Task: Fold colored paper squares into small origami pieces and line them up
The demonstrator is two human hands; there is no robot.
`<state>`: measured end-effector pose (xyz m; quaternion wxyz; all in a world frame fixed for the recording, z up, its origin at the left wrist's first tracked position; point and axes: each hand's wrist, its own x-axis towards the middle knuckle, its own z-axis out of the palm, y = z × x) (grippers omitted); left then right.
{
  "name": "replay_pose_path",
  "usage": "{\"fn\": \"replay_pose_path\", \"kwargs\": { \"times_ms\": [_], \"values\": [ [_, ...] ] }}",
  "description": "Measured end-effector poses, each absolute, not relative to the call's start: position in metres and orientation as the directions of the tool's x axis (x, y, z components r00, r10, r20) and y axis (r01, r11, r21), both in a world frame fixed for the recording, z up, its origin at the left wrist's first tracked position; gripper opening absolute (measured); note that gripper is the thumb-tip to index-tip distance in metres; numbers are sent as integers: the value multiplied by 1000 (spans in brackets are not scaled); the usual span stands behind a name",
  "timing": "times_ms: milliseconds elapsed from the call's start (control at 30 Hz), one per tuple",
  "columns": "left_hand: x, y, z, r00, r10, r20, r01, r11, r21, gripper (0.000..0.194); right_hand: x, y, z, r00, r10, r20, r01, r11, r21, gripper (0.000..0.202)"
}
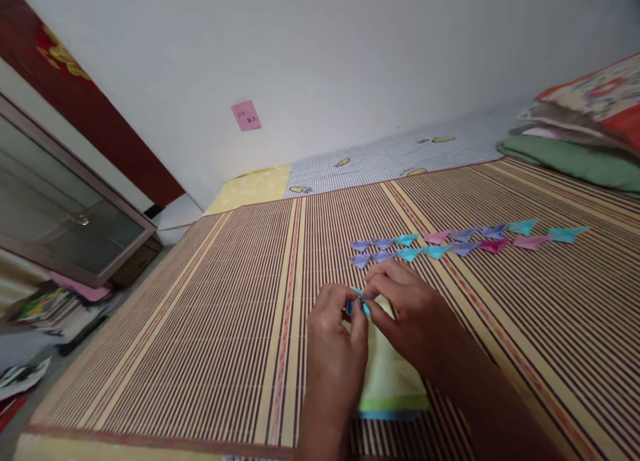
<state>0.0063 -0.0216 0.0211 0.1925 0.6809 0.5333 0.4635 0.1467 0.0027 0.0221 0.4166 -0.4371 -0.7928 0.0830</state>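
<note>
A small blue folded paper point(357, 303) is held between both hands near the middle of the striped mat. My left hand point(336, 327) pinches it from the left with thumb and fingers. From the right, my right hand point(405, 307) grips its other side with thumb and forefinger. Beneath the hands lies a stack of paper point(393, 374), pale yellow on top with green and blue at its lower edge. Beyond my right hand, several folded paper pieces point(437, 251) in blue, purple, teal and pink lie in two rows.
The striped mat point(225, 314) covers the bed. Folded bedding point(580, 157) is piled at the far right. A pink note point(246, 115) is on the wall behind. Left of the bed are a glass-fronted cabinet point(65, 201) and stacked papers point(50, 311).
</note>
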Motion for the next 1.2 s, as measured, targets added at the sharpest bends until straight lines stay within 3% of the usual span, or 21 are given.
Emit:
{"fn": "replay_pose_path", "kwargs": {
  "times_ms": [367, 767, 1200],
  "values": [
    [1, -23, 25, 90, 920, 382, 513, -371, 774, 21, 146, 3, 20, -238, 761, 603, 589, 607, -534, 17],
    [2, -19, 22, 12, 908, 419, 531, -361, 766, 20, 152, 0, 26, -227, 800, 556, 551, 576, -604, 14],
    [2, -18, 20, 47, 893, 447, 509, -407, 759, 23, 142, -1, 17, -30, 862, 505, 779, 337, -528, 7]
  ]
}}
